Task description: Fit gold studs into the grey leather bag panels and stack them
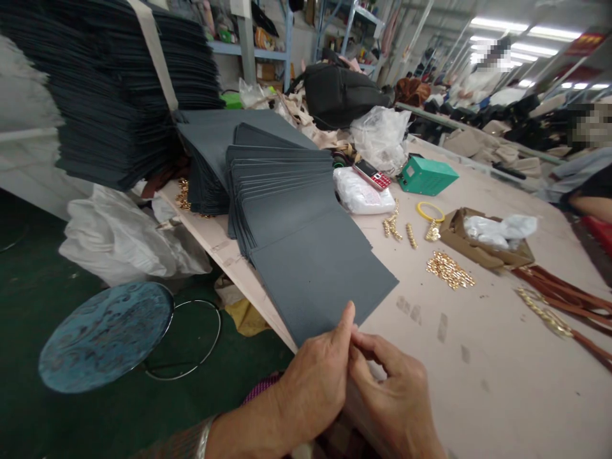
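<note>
Left hand (315,376) and right hand (399,389) meet at the fingertips, hiding anything between; I cannot tell if either grips. Just beyond, grey sheets (320,274) fan across the left of the table (502,382), near edge partly covered.

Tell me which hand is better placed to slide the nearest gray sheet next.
Probably the left hand: it is closer to the gray sheet, overlapping its near edge in view. The right hand sits farther right, over the table. Whether either holds something is unclear.
</note>
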`<move>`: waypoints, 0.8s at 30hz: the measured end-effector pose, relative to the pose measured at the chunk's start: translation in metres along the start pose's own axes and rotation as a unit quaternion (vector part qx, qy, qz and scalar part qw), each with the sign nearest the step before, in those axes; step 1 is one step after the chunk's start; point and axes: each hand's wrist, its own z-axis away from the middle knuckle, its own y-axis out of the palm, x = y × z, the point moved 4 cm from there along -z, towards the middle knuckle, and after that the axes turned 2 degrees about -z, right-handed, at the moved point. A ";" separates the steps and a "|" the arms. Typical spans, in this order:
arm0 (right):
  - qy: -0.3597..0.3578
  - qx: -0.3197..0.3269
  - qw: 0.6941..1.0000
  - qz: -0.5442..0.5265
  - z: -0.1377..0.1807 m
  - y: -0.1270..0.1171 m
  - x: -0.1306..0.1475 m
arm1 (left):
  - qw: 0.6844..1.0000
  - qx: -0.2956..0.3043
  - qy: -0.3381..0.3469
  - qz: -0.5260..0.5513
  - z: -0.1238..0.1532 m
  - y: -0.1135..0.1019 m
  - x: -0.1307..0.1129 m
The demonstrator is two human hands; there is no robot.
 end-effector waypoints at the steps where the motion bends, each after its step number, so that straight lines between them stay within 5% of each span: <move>1: 0.005 0.006 1.000 -0.001 0.001 0.002 -0.001 | 1.000 -0.002 0.001 -0.001 0.001 -0.001 0.000; 10: 0.069 0.034 0.995 -0.060 -0.003 0.007 0.002 | 1.000 -0.008 -0.020 0.020 0.006 -0.003 0.002; 14: 0.084 0.057 0.989 -0.104 -0.018 0.009 -0.003 | 0.986 -0.079 -0.077 0.123 0.009 -0.021 0.004; 18: -0.042 0.060 0.997 0.035 -0.043 0.024 -0.012 | 0.948 -0.098 -0.175 0.246 0.031 -0.036 0.012; 21: -0.149 0.126 0.966 0.169 -0.050 0.039 -0.016 | 0.940 -0.091 -0.229 0.237 0.055 -0.039 0.025; 24: -0.159 0.181 0.946 0.215 -0.041 0.028 -0.018 | 0.925 -0.081 -0.273 0.250 0.075 -0.031 0.039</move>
